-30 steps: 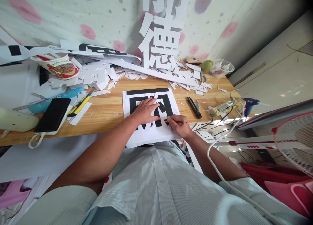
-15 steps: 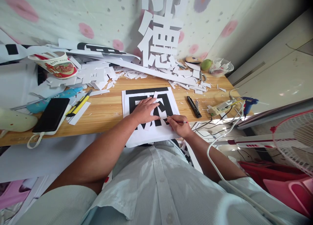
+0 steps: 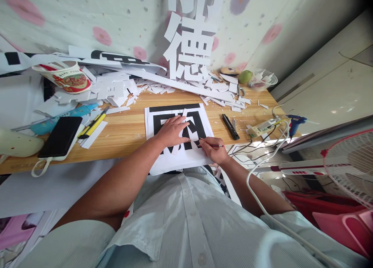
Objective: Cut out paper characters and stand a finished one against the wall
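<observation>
Head view, left to right. Far left on the worktop (image 3: 125, 134) we see a black phone (image 3: 60, 136), a yellow utility knife (image 3: 92, 126) just beside it and a blue tube (image 3: 62, 115) behind both. A printed paper bowl (image 3: 66, 76) lies tipped on a heap of white paper scraps (image 3: 116, 90) along the back edge.

At the middle, at the near edge of the worktop, lies a white sheet with a bold black printed shape (image 3: 177, 134). Our left hand (image 3: 172, 130) rests flat on it, fingers spread, pressing the sheet down; nothing held, grip released. Our right hand (image 3: 214, 150) sits at the sheet's right lower part, grip clenched around a thin red-handled craft knife (image 3: 212, 145), its tip touching the black print just beside the left hand's fingertips. A white cut-out character (image 3: 189, 46) leans upright against the wall behind the sheet.

Right of the sheet a black pen-like tool (image 3: 230, 126) lies on the bare wood, apart from the hands. Further right are a bare circuit board with wires (image 3: 264, 127) and a blue glue gun (image 3: 295, 122) at the worktop's edge. At the back right corner sit a green fruit (image 3: 245, 77) and a clear bowl (image 3: 264, 80) with scraps in it. Far right, off the worktop, a red and white fan (image 3: 346, 163) shows.
</observation>
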A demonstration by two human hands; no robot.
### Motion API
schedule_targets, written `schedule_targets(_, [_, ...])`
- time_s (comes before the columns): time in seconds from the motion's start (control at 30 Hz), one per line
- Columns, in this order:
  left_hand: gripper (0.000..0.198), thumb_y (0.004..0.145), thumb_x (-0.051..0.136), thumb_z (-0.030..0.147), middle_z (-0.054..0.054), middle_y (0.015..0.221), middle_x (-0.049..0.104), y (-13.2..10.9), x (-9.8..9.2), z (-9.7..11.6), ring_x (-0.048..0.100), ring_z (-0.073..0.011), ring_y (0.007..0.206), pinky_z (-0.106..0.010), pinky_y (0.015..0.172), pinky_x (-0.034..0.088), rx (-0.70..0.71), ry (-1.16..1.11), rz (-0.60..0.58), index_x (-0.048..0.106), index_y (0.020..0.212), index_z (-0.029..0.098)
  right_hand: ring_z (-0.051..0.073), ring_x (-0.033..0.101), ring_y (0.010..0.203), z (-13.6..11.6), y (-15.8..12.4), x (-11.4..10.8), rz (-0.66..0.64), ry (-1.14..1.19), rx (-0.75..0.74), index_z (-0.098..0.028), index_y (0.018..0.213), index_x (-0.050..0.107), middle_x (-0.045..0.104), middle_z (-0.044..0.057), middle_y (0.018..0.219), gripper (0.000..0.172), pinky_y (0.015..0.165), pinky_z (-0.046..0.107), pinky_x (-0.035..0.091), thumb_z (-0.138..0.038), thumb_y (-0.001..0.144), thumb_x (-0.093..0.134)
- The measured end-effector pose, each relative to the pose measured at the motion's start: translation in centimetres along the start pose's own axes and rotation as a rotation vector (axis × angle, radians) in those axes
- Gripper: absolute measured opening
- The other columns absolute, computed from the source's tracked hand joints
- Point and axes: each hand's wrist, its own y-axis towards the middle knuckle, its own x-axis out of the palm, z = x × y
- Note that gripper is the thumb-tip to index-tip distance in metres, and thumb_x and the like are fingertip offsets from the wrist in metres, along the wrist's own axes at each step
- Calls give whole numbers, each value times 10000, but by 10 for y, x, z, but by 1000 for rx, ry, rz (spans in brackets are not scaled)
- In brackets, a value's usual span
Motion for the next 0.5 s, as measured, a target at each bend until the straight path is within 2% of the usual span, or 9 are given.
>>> schedule_targets(0.5, [831, 944, 746, 682, -89, 1841, 330, 0, -3, 2, 262, -392, 1698, -580, 1368, 244, -3, -21, -15, 559, 1654, 293, 173, 547, 540, -10, -3, -3, 11, -5, 11, -209, 650, 711, 611, 16, 549, 535, 581, 328, 494, -602, 1009, 667])
